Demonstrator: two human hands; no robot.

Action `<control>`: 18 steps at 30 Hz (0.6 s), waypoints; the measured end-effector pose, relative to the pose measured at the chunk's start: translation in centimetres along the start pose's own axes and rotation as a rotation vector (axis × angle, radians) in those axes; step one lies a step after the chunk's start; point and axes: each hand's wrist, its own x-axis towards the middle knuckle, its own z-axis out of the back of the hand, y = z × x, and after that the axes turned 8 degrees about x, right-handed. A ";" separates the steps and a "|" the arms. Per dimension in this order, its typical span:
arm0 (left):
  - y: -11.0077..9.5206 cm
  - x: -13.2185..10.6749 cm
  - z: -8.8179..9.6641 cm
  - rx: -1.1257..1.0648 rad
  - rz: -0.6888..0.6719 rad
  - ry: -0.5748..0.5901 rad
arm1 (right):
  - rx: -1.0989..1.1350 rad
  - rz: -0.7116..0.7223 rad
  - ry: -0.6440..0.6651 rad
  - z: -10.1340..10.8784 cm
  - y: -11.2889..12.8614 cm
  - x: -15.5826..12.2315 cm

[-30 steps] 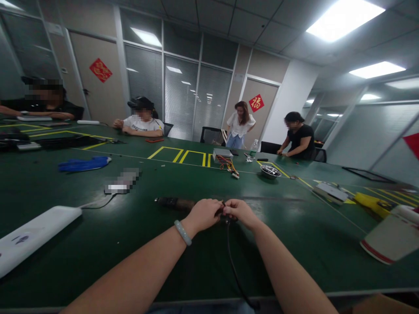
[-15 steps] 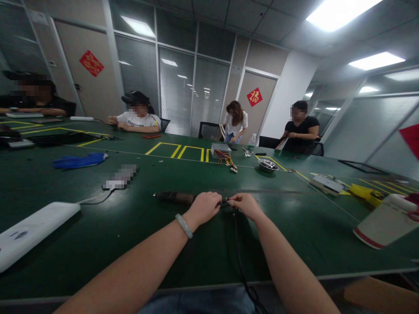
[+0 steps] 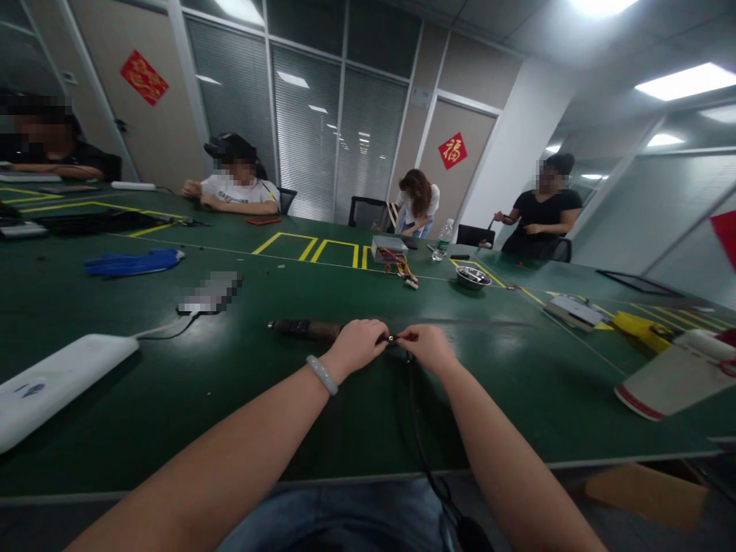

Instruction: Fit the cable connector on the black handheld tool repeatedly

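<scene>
A dark electric screwdriver (image 3: pixel 307 330) with a brown section and a silver tip lies on the green table, tip to the left. My left hand (image 3: pixel 363 341) is closed around its rear end. Facing it, my right hand (image 3: pixel 425 345) pinches the end of a black cable (image 3: pixel 415 414). Between my fingertips a small brass-coloured connector end (image 3: pixel 392 338) shows. Whether the connector is seated in the tool I cannot tell. From my right hand the cable drops over the front table edge towards my lap.
A white power strip (image 3: pixel 69 383), a phone (image 3: pixel 210 293) and a blue glove (image 3: pixel 135 263) lie to the left. Farther back are a metal box (image 3: pixel 389 247) with wires, a bottle (image 3: pixel 442 241) and a steel bowl (image 3: pixel 473 277). A paper cup (image 3: pixel 672 376) stands right. Several people are around the table.
My view has tilted down slightly. My fingertips have drawn closer together, and the brass-coloured end now shows between them. The person at the far right has straightened and moved an arm.
</scene>
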 end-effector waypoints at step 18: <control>0.1 0.1 -0.3 -0.006 0.017 0.002 | -0.014 -0.022 0.001 -0.4 0.2 -0.1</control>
